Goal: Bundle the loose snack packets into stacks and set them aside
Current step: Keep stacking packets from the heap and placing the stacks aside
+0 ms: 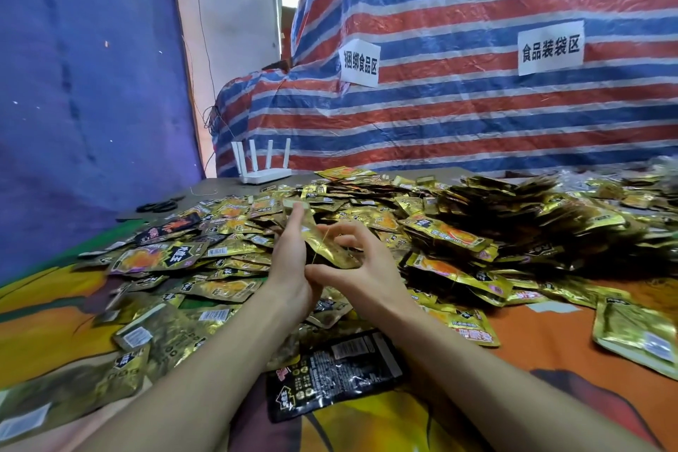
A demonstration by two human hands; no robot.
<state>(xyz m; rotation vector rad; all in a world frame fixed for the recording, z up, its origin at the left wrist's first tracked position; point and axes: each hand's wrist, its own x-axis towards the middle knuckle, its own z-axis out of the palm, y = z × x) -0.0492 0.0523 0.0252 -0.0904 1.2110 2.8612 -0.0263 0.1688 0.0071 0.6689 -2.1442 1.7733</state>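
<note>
Packet stack (323, 242) sat between hands, over loose packets (227, 260). Long axis ran near-right to far-left, far end raised. Left hand (290, 260) gripped its left face. Right hand (354, 268) was at near end, fingers spread and half-curled, grip unclear. Bundled stacks (521, 220) lay right, nearer right hand.

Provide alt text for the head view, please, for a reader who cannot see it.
The left hand and right hand hold a stack of gold packets above a table heaped with loose gold snack packets. A white router stands at the far edge, before a striped tarp.
</note>
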